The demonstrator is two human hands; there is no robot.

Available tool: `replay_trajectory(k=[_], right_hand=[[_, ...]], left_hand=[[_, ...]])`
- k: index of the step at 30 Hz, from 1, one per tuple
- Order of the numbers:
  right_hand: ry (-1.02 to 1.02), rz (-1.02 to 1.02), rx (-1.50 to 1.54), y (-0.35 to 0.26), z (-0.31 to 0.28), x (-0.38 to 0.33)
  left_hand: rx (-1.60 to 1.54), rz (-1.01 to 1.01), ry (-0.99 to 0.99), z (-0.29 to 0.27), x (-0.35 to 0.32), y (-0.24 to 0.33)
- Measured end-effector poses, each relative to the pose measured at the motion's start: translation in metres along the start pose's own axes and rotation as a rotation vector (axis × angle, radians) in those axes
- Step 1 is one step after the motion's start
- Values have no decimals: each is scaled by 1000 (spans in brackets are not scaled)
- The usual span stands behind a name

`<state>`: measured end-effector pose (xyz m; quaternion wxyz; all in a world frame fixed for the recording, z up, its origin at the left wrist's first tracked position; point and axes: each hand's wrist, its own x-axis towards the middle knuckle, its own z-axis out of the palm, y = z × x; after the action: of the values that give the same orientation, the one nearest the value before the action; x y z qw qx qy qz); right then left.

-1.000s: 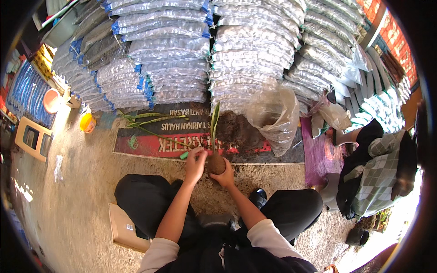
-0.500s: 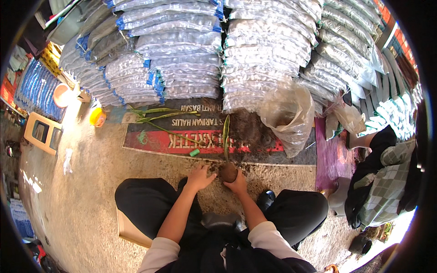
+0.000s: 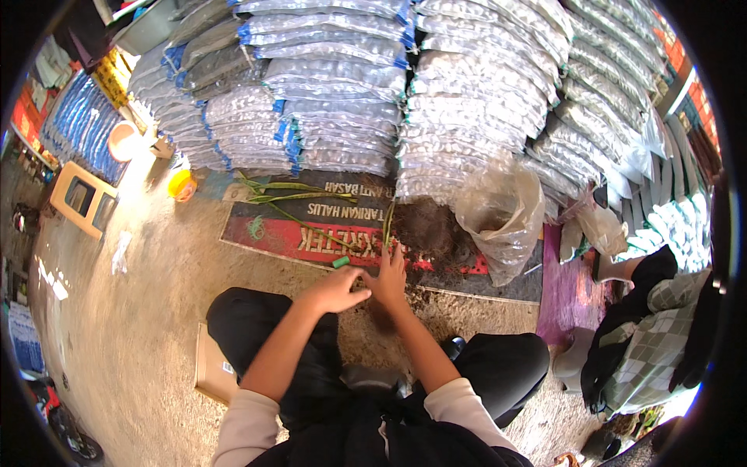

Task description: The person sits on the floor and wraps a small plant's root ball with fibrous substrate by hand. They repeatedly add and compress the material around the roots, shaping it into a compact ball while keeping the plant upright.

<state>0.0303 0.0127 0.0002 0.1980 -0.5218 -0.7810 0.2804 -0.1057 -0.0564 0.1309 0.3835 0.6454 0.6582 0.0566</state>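
Observation:
My left hand (image 3: 331, 293) reaches in from the left, its thumb apart from the bent fingers, with nothing visible in it. Beside it, almost touching, my right hand (image 3: 387, 282) has its fingers stretched out away from me. A narrow green leaf with pale edges (image 3: 388, 219) stands up just beyond the right fingertips. The round brown clump at its foot is hidden by my hands. Several cut long leaves (image 3: 299, 188) lie on the printed banner (image 3: 264, 218) to the left. A small green roll (image 3: 341, 262) lies near my left hand.
Dark loose soil (image 3: 426, 228) is heaped on the banner beside an open clear plastic bag (image 3: 502, 222). Stacked filled clear sacks (image 3: 475, 101) rise behind. An orange tub (image 3: 182, 185) and a tan stool (image 3: 82, 198) stand left. Someone in checked cloth (image 3: 661, 342) sits at right.
My right hand has moved forward from the brown clump to the foot of the leaf, and the clump is now hidden. My left hand has closed in beside it. The whole view has shifted slightly.

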Motion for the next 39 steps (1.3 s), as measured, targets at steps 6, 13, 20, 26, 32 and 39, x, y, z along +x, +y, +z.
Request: replay_trajectory(k=[6, 13, 20, 26, 32, 39], right_hand=[[68, -248, 157, -51, -25, 59], [-89, -247, 234, -49, 4, 102], [-235, -157, 298, -12, 28, 151], [-280, -13, 490, 11, 57, 164], [-331, 27, 645, 10, 82, 172], [-347, -46, 608, 7, 93, 178]], left_hand=[[-170, 27, 395, -146, -41, -18], [-280, -275, 577, -106, -8, -226], [24, -608, 474, -45, 60, -308], [190, -622, 679, -19, 107, -323], [239, -680, 888, 0, 126, -354], [170, -778, 927, -14, 141, -337]])
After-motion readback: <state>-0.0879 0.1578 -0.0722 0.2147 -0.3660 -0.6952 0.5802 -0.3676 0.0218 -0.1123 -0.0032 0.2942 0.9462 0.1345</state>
